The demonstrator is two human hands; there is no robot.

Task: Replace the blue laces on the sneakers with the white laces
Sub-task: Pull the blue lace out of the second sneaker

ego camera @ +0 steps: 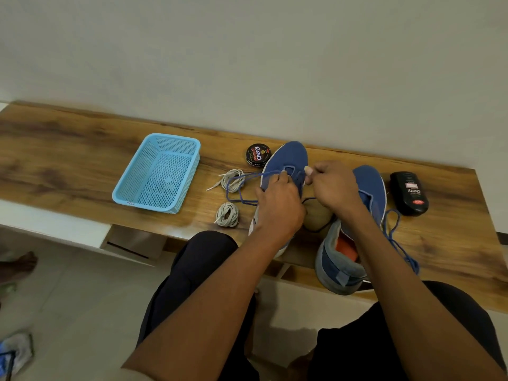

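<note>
Two blue sneakers lie on the wooden bench (68,149). My left hand (277,204) pinches the blue lace (242,188) at the near eyelets of the left sneaker (288,158); the freed lace loops out to the left. My right hand (332,188) has its fingers curled at the tongue of that same sneaker, pinching the lace there. The right sneaker (346,254) lies beside it, its blue lace (395,237) hanging loose to the right. Two white lace bundles sit left of the shoes, the far bundle (232,180) and the near bundle (227,214).
A light blue plastic basket (158,173) stands at the left of the bench. A round black shoe polish tin (257,155) sits behind the left sneaker. A black polish bottle (409,192) lies at the right. My knees are under the bench's front edge.
</note>
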